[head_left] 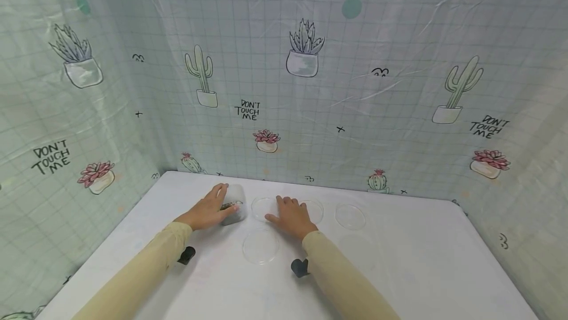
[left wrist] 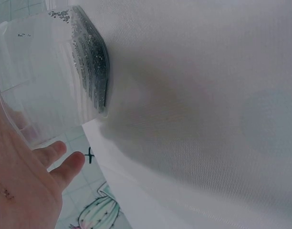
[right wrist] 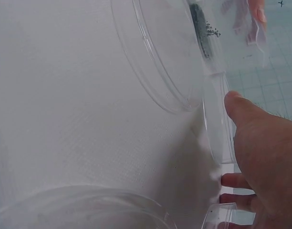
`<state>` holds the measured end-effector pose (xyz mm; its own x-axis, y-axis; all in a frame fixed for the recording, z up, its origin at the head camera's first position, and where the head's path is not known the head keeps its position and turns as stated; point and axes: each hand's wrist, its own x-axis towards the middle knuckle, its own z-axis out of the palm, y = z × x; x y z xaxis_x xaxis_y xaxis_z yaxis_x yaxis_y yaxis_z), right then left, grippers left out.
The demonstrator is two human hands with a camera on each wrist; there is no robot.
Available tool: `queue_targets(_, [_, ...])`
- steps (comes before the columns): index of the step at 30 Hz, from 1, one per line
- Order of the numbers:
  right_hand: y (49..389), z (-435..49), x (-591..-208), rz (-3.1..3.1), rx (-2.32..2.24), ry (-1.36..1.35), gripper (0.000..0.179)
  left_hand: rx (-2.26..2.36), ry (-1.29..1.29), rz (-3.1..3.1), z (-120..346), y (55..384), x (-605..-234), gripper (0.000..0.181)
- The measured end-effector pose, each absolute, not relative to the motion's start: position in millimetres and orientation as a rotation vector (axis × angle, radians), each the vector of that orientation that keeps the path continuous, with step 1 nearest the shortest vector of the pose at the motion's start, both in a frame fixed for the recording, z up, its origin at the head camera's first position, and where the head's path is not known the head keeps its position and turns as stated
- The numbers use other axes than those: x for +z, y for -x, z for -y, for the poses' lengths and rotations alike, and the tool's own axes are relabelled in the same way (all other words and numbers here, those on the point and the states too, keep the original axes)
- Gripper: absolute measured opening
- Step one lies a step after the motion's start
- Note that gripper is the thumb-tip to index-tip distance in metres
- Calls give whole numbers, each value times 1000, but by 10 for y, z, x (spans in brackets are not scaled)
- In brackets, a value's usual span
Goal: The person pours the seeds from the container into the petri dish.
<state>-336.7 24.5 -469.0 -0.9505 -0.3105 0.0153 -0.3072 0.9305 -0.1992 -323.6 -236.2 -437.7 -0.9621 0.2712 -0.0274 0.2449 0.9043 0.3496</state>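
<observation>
My left hand (head_left: 204, 213) grips a clear plastic tub (head_left: 235, 195) at the back left of the table. Dark, glittery grains (left wrist: 92, 69) lie along the tub's base, and a few cling to its wall. My right hand (head_left: 293, 217) reaches low over the back row of clear round dishes, thumb and fingers spread. Its thumb lies close to the rim of a back dish (right wrist: 216, 121), with the other fingers farther along near a second dish (right wrist: 221, 215). Part of the middle back dish (head_left: 322, 211) is hidden behind this hand.
One more clear dish (head_left: 365, 219) lies at the right of the back row. Another dish (head_left: 261, 263) lies nearer, between the forearms. A cactus-print curtain (head_left: 337, 88) hangs behind and beside the white table (head_left: 426, 266).
</observation>
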Motion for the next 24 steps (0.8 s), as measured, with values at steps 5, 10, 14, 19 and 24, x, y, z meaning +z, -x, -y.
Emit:
queue_targets(5, [3404,-256,-4703,-3070,-307,497,81,530,-408,-2989,2361,3240,-4378,91])
queue_targets(10, [3437,-261,-4720,-3069,-291,497,87,527,-407,-2989,2374,3247,-4379,94])
queue_targets(14, [3448,-256,-4719,-3060,-297,482,86,526,-415,-2991,2386,3258,-4395,94])
queue_targets(19, [3436,-244,-4718,-3061,-315,475,83,542,-422,-2990,2386,3263,-4410,94])
queue_targets(24, [3416,-246,-4685,-3070,-329,489,80,575,-436,-2972,2388,3277,-4400,91])
